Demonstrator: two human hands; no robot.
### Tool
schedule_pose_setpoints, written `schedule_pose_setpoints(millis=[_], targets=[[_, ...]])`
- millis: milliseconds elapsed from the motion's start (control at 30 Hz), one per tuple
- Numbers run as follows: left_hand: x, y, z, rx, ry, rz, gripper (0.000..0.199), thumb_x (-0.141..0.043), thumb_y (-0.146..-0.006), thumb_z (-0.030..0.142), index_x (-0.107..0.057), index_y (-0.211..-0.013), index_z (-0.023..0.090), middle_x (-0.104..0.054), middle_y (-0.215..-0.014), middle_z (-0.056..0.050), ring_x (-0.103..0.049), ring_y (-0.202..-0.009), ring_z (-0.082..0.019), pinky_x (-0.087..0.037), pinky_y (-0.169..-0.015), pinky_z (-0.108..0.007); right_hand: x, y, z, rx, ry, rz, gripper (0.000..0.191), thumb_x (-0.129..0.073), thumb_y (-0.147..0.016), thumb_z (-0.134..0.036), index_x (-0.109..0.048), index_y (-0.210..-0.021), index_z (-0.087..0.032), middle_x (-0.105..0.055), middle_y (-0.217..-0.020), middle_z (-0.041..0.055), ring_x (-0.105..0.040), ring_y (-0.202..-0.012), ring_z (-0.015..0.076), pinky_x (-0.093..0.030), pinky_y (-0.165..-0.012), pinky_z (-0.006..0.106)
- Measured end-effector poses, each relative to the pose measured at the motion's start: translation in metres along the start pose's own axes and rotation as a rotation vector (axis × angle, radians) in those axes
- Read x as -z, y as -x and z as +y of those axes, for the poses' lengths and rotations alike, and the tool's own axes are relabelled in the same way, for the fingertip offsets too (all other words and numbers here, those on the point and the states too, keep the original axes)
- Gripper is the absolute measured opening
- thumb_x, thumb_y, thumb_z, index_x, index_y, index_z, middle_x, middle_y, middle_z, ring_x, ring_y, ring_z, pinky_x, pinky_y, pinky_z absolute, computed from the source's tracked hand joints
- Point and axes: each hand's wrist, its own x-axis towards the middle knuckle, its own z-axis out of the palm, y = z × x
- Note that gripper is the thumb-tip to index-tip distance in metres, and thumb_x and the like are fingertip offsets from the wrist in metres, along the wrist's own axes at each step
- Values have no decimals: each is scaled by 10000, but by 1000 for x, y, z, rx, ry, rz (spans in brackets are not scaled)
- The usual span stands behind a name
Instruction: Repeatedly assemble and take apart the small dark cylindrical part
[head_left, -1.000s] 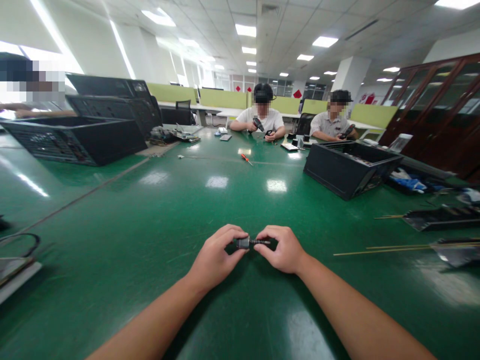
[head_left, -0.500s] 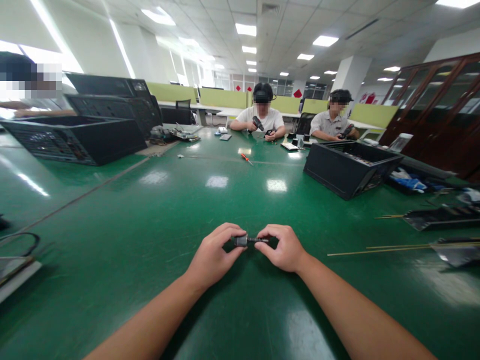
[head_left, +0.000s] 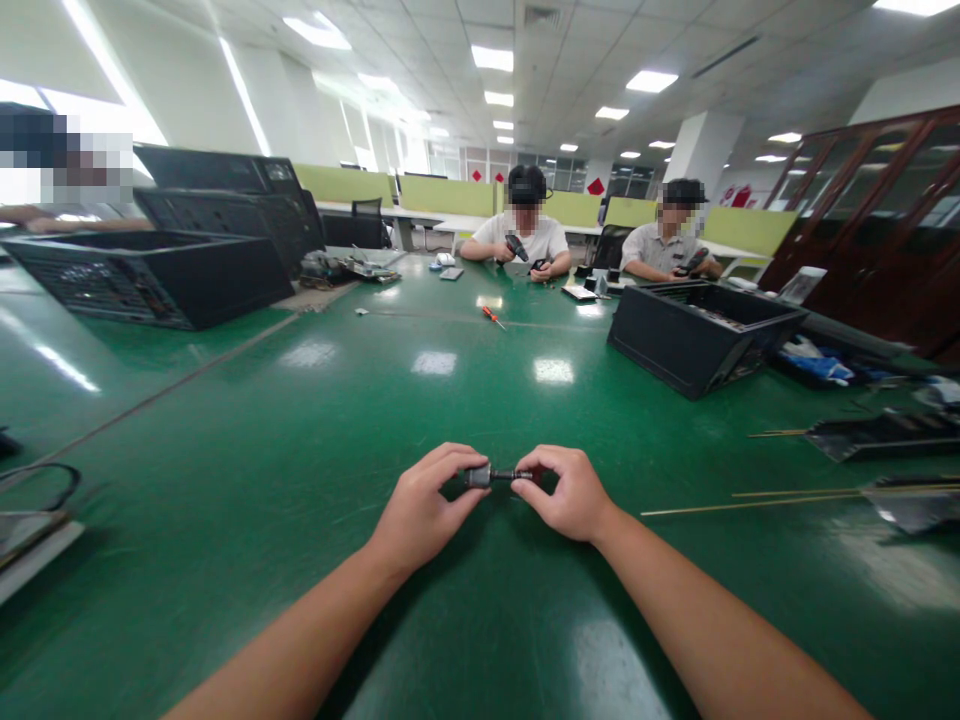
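Near the middle of the green table [head_left: 390, 400], both hands hold one small dark part [head_left: 480, 476] between them. Its left end is a thick grey-black barrel, and a thin black shaft runs out of it to the right. My left hand [head_left: 421, 510] is closed, thumb and fingertips pinching the barrel. The far end of the shaft is pinched by my right hand [head_left: 574, 497], where a ribbed, shiny bit shows between the fingertips. Part of each end is hidden by fingers, and I cannot tell the part's exact kind.
An orange-handled screwdriver [head_left: 493, 318] lies ahead. Black computer cases stand at left [head_left: 240, 285] and right [head_left: 667, 345]. Thin brass-coloured rods [head_left: 720, 508] extend from the right. Two co-workers sit opposite, one holding a power drill [head_left: 516, 247]; another person is at far left.
The barrel has turned a little and now looks rounder and lighter. My hands are slightly farther apart, so more of the thin shaft shows between them.
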Motion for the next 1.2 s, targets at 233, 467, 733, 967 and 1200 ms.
schedule_pose_setpoints(millis=[233,467,733,967,1200], targets=[[0,-1,-1,8,-14,0,189,-667,-849,204,-673,-1038,213,-676,-1022,-55,-636,-957,-173,-525,-859,-309,0,0,-1,4,5,4,28,-704,-787,-207,-684,-800,-193,-683,-732,15,-619,-668,160,-453,-656,273],[1,0,-2,17,-29,11,179,-649,-859,220,-682,-1035,211,-682,-1032,-69,-640,-974,-187,-534,-879,-331,0,1,1,-24,20,-14,30,-702,-786,-218,-685,-793,-195,-686,-728,17,-620,-663,164,-457,-653,278],[4,0,-4,64,-51,49,189,-682,-824,191,-694,-1011,213,-688,-1039,-56,-649,-975,-188,-538,-905,-336,-1,0,2,-58,11,-13,36,-701,-785,-226,-690,-796,-193,-701,-741,27,-633,-667,168,-472,-655,279],[4,0,-4,77,-60,74,157,-672,-823,187,-697,-975,211,-692,-1036,-49,-656,-952,-185,-541,-908,-343,-2,1,3,-63,13,-15,40,-714,-774,-218,-696,-798,-191,-698,-731,24,-631,-659,164,-470,-649,275],[6,0,-4,78,-75,82,162,-674,-819,204,-697,-979,213,-696,-1033,-51,-657,-962,-195,-541,-910,-351,-1,0,2,-62,9,3,31,-706,-778,-214,-696,-800,-195,-698,-732,23,-635,-660,164,-478,-650,277]])
